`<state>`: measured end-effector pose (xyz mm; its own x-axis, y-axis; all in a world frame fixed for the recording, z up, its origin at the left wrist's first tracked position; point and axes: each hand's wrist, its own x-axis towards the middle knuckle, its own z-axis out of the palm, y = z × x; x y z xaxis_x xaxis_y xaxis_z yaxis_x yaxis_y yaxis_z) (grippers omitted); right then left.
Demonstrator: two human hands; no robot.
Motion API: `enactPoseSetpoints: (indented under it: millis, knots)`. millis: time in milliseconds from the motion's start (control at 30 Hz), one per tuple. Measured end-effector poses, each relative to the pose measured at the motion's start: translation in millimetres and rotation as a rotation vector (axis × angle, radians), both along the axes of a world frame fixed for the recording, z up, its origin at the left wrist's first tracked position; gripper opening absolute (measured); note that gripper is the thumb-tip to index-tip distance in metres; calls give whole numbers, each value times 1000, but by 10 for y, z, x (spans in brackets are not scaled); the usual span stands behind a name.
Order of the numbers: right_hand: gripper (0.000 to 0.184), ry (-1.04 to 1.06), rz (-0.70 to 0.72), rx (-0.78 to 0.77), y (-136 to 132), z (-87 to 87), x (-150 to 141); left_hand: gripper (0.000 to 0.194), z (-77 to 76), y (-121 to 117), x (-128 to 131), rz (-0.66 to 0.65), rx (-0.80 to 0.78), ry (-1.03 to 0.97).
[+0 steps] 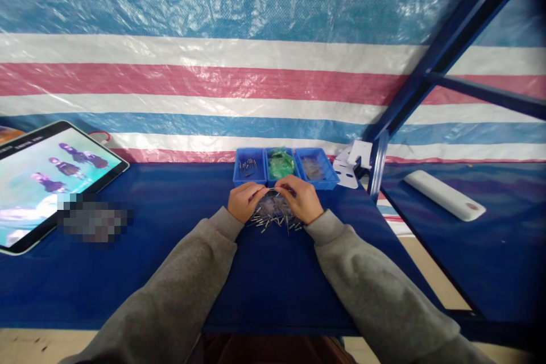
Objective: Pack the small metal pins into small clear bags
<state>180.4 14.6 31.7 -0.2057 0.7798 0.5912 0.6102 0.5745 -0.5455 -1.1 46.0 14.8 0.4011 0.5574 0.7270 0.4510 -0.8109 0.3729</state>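
Both my hands are pinched close together above the table, just in front of the blue bins. My left hand (247, 200) is closed on one end of a thin, curved, shiny piece (272, 189), and my right hand (301, 198) pinches its other end. What kind of piece it is, I cannot make out. Under and between the hands lies a loose pile of slim metal pins (279, 220), with some clear plastic among them. Beyond the hands, similar pins lie in the left blue bin (249, 154). Green plastic (280, 164) fills the middle one, and clear plastic (313, 168) lies in the right bin (329, 175).
A tablet (55, 182) with a lit screen leans at the left, beside a blurred-out patch. White cut pieces (358, 154) stand right of the bins, by a blue metal frame (377, 168). A long white object (444, 195) lies on the right-hand table.
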Motion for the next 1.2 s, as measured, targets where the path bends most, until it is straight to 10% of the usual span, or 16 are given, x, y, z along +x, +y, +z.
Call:
enactPoseSetpoints:
  millis: [700, 1200]
  knots:
    - [19, 70, -39, 88, -66, -96, -9, 18, 67, -68, 76, 33, 23, -75]
    - [28, 113, -238, 133, 47, 12, 83, 19, 109, 23, 219, -150, -448, -435]
